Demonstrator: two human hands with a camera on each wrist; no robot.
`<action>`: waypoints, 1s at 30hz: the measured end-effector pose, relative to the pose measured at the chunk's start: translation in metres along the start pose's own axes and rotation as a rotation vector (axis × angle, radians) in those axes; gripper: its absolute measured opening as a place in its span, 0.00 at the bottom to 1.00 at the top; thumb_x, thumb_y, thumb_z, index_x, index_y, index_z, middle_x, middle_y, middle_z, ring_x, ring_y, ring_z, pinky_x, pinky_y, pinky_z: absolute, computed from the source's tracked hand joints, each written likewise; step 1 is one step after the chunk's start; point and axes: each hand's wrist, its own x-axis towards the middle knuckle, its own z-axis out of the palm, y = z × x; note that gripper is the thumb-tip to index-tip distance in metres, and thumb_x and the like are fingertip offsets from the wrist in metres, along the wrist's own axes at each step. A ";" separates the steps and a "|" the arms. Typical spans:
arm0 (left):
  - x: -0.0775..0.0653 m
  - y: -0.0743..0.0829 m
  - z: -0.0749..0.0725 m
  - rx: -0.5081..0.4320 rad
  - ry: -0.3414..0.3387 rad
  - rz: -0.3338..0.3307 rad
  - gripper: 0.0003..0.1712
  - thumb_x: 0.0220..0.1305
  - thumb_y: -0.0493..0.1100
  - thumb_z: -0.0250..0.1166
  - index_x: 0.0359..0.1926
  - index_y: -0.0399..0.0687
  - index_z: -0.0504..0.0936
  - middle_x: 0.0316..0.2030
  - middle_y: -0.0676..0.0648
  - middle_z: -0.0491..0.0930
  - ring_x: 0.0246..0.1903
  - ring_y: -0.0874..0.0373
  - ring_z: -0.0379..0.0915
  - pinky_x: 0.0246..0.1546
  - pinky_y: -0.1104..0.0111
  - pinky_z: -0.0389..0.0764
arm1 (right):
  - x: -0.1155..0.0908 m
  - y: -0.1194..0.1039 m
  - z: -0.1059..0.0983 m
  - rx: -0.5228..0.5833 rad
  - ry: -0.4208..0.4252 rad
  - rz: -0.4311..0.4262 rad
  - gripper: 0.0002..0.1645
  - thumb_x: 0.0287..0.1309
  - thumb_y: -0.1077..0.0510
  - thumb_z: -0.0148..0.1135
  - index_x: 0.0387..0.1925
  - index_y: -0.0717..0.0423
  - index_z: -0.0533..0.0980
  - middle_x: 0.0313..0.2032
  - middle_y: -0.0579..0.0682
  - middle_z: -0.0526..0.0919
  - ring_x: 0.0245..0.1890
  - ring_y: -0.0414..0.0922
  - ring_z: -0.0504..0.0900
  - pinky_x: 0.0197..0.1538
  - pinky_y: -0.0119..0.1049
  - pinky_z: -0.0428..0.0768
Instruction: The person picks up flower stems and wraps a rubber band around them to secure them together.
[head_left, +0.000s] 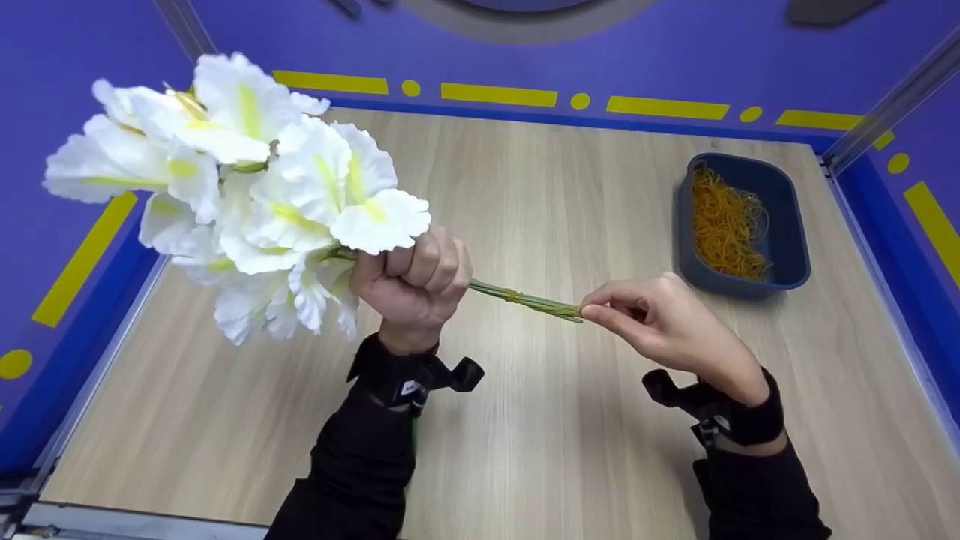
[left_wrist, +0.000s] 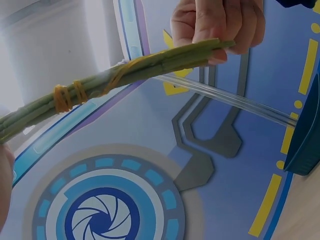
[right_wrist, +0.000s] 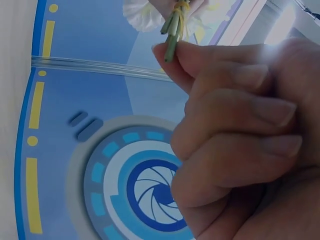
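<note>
My left hand [head_left: 414,281] grips a bunch of white artificial flowers [head_left: 300,202] by its green stems, just below the blossoms. The bare stems [head_left: 551,305] stick out of the fist to the right. A yellow rubber band [left_wrist: 62,99] is wound round them in tight turns, and one strand [left_wrist: 117,75] slants along toward the cut ends. At those ends, my right hand [head_left: 667,319] pinches with thumb and forefinger. In the right wrist view its other fingers [right_wrist: 235,125] are curled, and the stem tips [right_wrist: 171,50] show at the pinch.
A dark blue tub [head_left: 787,225] with a heap of yellow rubber bands [head_left: 724,225] stands at the back right of the wooden table [head_left: 525,450]. Blue-purple panels [head_left: 525,60] with yellow markings close off the back and sides.
</note>
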 end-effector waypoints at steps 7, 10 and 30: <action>-0.001 -0.001 0.002 -0.068 0.042 0.012 0.27 0.69 0.40 0.49 0.14 0.53 0.46 0.12 0.56 0.43 0.12 0.66 0.35 0.09 0.77 0.41 | 0.000 0.005 -0.002 -0.027 -0.009 -0.018 0.07 0.69 0.57 0.64 0.40 0.43 0.86 0.18 0.33 0.67 0.14 0.32 0.59 0.16 0.27 0.58; -0.001 0.000 0.004 -0.078 0.048 0.019 0.27 0.69 0.40 0.49 0.14 0.53 0.46 0.12 0.56 0.42 0.12 0.66 0.35 0.08 0.77 0.41 | 0.001 0.007 -0.001 -0.029 -0.029 -0.040 0.06 0.69 0.57 0.64 0.41 0.44 0.86 0.20 0.34 0.70 0.15 0.31 0.60 0.17 0.26 0.59; -0.002 -0.003 0.003 -0.226 0.056 -0.025 0.25 0.65 0.38 0.49 0.15 0.54 0.48 0.13 0.57 0.44 0.13 0.67 0.36 0.10 0.77 0.42 | 0.020 0.030 0.014 -0.025 -0.045 -0.463 0.14 0.61 0.72 0.66 0.44 0.55 0.85 0.36 0.46 0.88 0.27 0.37 0.83 0.30 0.28 0.80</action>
